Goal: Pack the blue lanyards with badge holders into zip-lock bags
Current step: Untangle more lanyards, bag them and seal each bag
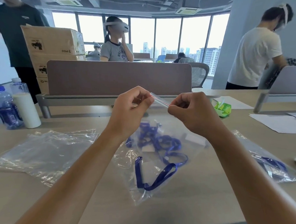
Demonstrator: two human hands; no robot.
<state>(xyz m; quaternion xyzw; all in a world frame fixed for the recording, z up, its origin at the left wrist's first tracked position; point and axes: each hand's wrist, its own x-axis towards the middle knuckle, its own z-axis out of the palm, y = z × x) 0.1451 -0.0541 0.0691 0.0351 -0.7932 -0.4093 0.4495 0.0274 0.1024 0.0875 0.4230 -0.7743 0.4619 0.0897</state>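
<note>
Fingers of the left hand [129, 109] and right hand [191, 111] pinch the zip-lock bag [152, 162] strip above a wooden desk [107, 202] (busy office) — blue lanyards [156, 177] hang inside, below.

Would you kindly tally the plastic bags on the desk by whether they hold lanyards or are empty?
Bags holding blue lanyards: 2, the held bag and the bag at the right
Empty bags: a flat pile at the left; I can make out at least 1, layers unclear
Total: at least 3
</note>
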